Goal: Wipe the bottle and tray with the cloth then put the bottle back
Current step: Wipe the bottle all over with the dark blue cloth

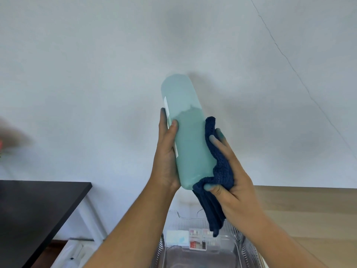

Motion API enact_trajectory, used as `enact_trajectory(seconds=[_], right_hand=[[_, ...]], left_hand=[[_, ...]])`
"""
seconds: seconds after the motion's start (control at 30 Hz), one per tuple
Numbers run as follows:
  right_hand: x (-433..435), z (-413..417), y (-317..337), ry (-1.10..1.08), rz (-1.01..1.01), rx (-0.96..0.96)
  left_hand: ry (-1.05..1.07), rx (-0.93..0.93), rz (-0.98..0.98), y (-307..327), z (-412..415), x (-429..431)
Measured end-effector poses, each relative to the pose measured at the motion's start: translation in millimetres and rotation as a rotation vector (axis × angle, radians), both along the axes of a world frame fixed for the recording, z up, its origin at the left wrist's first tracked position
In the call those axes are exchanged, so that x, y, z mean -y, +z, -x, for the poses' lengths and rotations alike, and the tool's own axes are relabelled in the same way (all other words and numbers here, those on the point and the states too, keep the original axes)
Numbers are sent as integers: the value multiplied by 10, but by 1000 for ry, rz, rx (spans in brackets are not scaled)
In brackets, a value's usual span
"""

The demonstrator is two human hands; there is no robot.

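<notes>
A tall pale teal bottle (188,132) is held up in front of the white wall, tilted with its rounded end pointing up and left. My left hand (167,151) grips its left side, thumb across the front. My right hand (229,176) holds a dark blue cloth (218,171) pressed against the bottle's right side and lower end; the cloth's loose end hangs down. Below, a clear ribbed plastic tray (243,246) sits with small packets at its far end.
A dark tabletop (38,213) on white legs stands at the lower left. A light wooden surface (309,215) runs along the right, under the tray. The white wall fills the background, with a thin crack at upper right.
</notes>
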State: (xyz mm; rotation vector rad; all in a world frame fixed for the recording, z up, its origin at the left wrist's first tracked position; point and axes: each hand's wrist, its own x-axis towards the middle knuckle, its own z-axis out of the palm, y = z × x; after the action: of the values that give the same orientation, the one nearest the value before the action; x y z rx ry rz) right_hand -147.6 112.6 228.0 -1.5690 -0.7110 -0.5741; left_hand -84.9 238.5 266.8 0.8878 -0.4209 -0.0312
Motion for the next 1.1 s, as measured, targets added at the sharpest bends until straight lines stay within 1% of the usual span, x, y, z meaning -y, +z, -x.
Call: enact_trajectory(seconds=[0.07,0.2,0.27,0.33,0.4,0.47,0.53,0.6,0.67,0.73,0.77,0.83,0.9,0.93,1.0,1.1], right_hand=[[61,8,38,-39,115,31],[234,-10,175,-167,429,93],[262,-25,197,-179,529,86],[257,-24,165,-184,570,83],[239,-16,104,-192,529,82],[210,-8,33,-193,414,96],[147,9,-25,-133,191,66],[59,37,-53,-43,-55,15],[-4,71,-61,-9,-206,-19],[-7,83,-53,5,-222,-37],[15,84,-41,2,-177,-38],[73,73,5,-63,-22,-27],[121,55,54,-129,108,9],[133,51,78,-140,127,21],[110,62,98,-104,65,28],[23,108,65,32,-183,-39]], left_hand=[[-36,8,-64,45,-30,-48],[-91,67,-256,132,-114,-165],[-80,68,-300,124,-94,-120],[-47,43,-290,71,-67,-46],[-40,19,-253,36,-57,4],[-72,5,-202,29,-48,25],[-126,-10,-130,26,-33,44],[-166,-67,-66,39,-11,70],[-179,-129,-35,54,7,93],[-171,-95,-23,72,22,101],[-147,-45,-34,81,28,101],[-71,38,-66,105,43,107],[-47,66,-64,107,52,104],[-53,64,-48,106,52,103],[-98,20,-14,107,58,103],[-209,-149,65,105,82,113]])
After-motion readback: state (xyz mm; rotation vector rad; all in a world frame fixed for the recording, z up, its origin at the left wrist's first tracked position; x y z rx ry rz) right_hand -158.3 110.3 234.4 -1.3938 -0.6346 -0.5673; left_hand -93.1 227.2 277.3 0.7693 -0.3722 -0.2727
